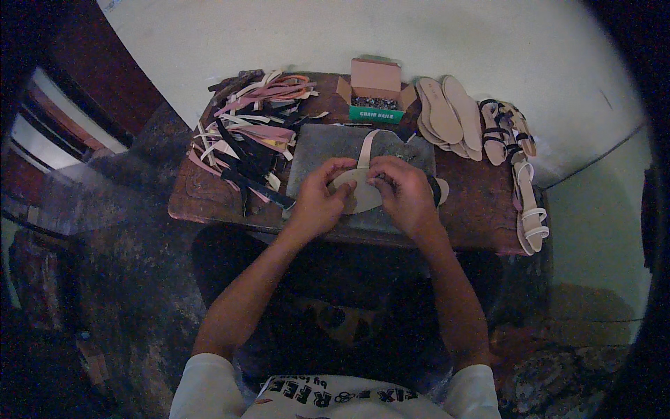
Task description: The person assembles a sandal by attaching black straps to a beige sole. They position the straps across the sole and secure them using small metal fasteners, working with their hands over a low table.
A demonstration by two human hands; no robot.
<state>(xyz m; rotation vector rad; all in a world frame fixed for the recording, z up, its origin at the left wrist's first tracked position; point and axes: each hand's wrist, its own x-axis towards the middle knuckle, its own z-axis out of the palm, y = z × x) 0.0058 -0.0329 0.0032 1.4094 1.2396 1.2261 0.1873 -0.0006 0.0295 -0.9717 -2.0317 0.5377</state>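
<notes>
Over a grey work pad (321,143), I have a beige sandal sole (364,197) between my two hands. My left hand (322,199) grips the sole's left edge, thumb on top. A pale strap (367,145) rises in a loop from the sole's far side. My right hand (403,190) is closed in a pinch where the strap meets the sole; its fingertips hide what exactly lies between them. Just right of that hand, another beige sole end (442,192) with a dark part shows, mostly covered.
Strips of pink, black and white strap material (258,133) are heaped on the left of the wooden table (199,194). An open green box of nails (377,105) stands at the back. Stacked soles (450,115), dark-strapped sandals (495,133) and a white-strapped sandal (530,209) lie on the right.
</notes>
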